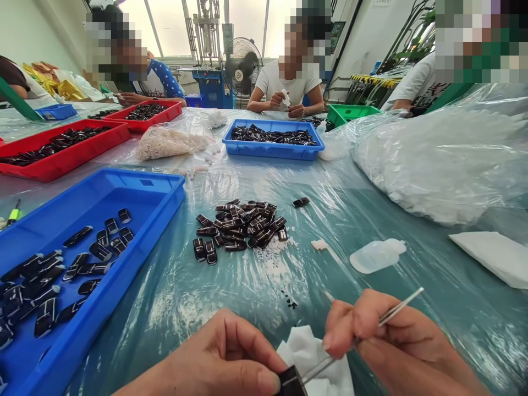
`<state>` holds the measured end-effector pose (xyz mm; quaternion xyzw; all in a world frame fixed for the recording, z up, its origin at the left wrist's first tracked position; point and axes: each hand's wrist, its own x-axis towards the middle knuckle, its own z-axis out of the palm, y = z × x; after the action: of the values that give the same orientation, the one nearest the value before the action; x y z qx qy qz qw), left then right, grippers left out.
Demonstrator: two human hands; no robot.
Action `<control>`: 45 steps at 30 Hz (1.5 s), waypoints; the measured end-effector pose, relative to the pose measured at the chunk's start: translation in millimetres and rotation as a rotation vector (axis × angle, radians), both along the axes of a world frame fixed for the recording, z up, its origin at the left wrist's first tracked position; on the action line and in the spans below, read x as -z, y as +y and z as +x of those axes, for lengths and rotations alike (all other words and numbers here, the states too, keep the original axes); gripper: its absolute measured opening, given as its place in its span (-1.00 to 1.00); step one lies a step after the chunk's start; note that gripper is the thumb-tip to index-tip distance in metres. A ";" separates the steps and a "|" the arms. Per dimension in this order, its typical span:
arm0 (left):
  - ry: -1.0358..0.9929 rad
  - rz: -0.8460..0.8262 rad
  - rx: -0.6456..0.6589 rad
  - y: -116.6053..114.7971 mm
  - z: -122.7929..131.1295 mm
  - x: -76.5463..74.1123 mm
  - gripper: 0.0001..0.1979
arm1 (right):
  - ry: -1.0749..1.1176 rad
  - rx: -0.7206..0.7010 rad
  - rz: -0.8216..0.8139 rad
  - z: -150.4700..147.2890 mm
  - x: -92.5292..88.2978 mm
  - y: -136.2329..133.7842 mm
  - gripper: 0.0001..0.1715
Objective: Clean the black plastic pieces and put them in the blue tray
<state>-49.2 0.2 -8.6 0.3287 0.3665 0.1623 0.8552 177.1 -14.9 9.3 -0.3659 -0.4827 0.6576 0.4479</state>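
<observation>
A: Start at the left. What's there?

B: A blue tray (138,201) with dark, glossy pieces (101,251) lying loosely inside. It stands beside the left arm, presumably for easy reach.

A: And the left hand (225,352)?

B: Its thumb and fingers pinch a black piece (292,382) low at the front edge, leaving the end nearer the other hand uncovered. I'd say that grip steadies the piece while giving the tool room.

A: What lies beyond that hand?

B: A heap of black pieces (243,225) on the plastic sheet (165,297), probably kept ahead of the wrists so the near space can serve for handwork. A crumpled white cloth (303,341) lies just behind the held piece.

A: The right hand (406,333)?

B: Closed around a thin metal tool (402,306), slanted so its lower end meets the held piece. The slant likely lets the fingers stay clear. It may be tweezers; the bottom edge cuts off the piece, so I can't tell exactly what the tip does.

A: Farther right?

B: A translucent bottle (377,256) on its side, near that hand, then a bulky plastic bag (445,159), set back perhaps to spare elbow room.
</observation>
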 end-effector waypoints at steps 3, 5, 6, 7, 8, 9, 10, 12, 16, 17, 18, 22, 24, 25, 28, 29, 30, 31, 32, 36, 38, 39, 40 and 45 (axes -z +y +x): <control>0.010 -0.014 -0.015 0.0 0.2 0.2 -0.58 | -0.023 0.017 0.010 1.0 -0.4 1.2 -0.91; 0.016 -0.016 -0.021 -0.7 0.5 0.3 -0.60 | -0.018 0.004 0.027 1.5 -0.1 1.5 -0.90; 0.013 -0.015 -0.022 -1.1 0.6 0.4 -0.60 | -0.010 -0.007 0.032 1.7 0.4 1.5 -0.90; 0.008 -0.014 -0.023 -1.4 0.6 0.6 -0.61 | -0.001 -0.016 0.031 1.8 1.1 1.3 -0.89; 0.000 -0.014 -0.024 -1.7 0.6 0.9 -0.61 | 0.007 -0.030 0.027 1.8 2.1 0.9 -0.88; -0.012 -0.015 -0.025 -2.0 0.5 1.4 -0.60 | 0.013 -0.040 0.022 1.7 3.3 0.5 -0.87; -0.024 -0.020 -0.028 -2.1 0.4 2.0 -0.60 | 0.017 -0.048 0.019 1.4 4.7 0.1 -0.85; -0.047 -0.037 -0.038 -2.2 0.1 3.3 -0.61 | 0.024 -0.055 0.026 0.5 7.3 -0.9 -0.83; -0.059 -0.062 -0.074 -2.4 -0.1 5.1 -0.66 | 0.044 -0.028 0.019 -3.2 10.2 -3.4 -0.82; -0.059 -0.058 -0.070 -2.5 -0.1 5.2 -0.66 | 0.052 -0.023 0.012 -4.3 10.4 -3.9 -0.83; -0.054 -0.051 -0.064 -2.5 -0.1 5.1 -0.64 | 0.058 -0.017 0.004 -5.4 10.4 -4.2 -0.84; -0.046 -0.050 -0.055 -1.5 0.6 3.5 -0.61 | 0.068 0.013 -0.035 -7.0 10.6 -1.9 -0.85; -0.051 -0.058 -0.063 -0.8 0.8 3.1 -0.61 | 0.071 0.030 -0.062 -5.8 10.9 0.5 -0.85; -0.051 -0.059 -0.067 -0.6 0.8 3.1 -0.61 | 0.071 0.034 -0.076 -4.7 10.8 1.7 -0.85; -0.047 -0.055 -0.068 -1.1 0.3 3.7 -0.60 | 0.073 0.049 -0.118 -2.2 8.7 3.7 -0.89; -0.046 -0.055 -0.069 -1.6 0.1 4.0 -0.60 | 0.080 0.062 -0.139 -1.9 7.2 3.9 -0.92; -0.045 -0.058 -0.070 -2.2 -0.2 4.2 -0.61 | 0.090 0.084 -0.166 -2.0 5.4 4.0 -0.96; -0.045 -0.060 -0.074 -2.7 -0.5 4.5 -0.63 | 0.106 0.108 -0.194 -2.4 3.7 4.1 -0.99; -0.043 -0.064 -0.074 -3.1 -0.8 4.8 -0.65 | 0.120 0.130 -0.221 -2.8 2.1 4.3 -0.98; -0.040 -0.069 -0.052 -3.9 -1.4 6.0 -0.66 | 0.180 0.118 -0.300 -2.2 1.6 6.7 -0.97; -0.058 -0.073 -0.045 -4.0 -1.6 6.2 -0.67 | 0.219 0.054 -0.326 -0.3 4.4 8.4 -0.99; -0.067 -0.075 -0.046 -4.1 -1.8 6.1 -0.68 | 0.239 0.027 -0.339 0.5 5.9 9.1 -0.99; -0.071 -0.080 -0.046 -4.1 -2.0 5.9 -0.70 | 0.256 0.005 -0.353 0.9 7.1 9.6 -0.98; -0.046 -0.090 -0.029 -3.2 -3.1 4.1 -0.74 | 0.286 0.009 -0.386 -2.0 8.4 8.7 -0.94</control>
<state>-52.3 -3.0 -12.7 0.2806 0.3583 0.1657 0.8749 175.1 -6.2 0.8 -0.3502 -0.2780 0.7809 0.4362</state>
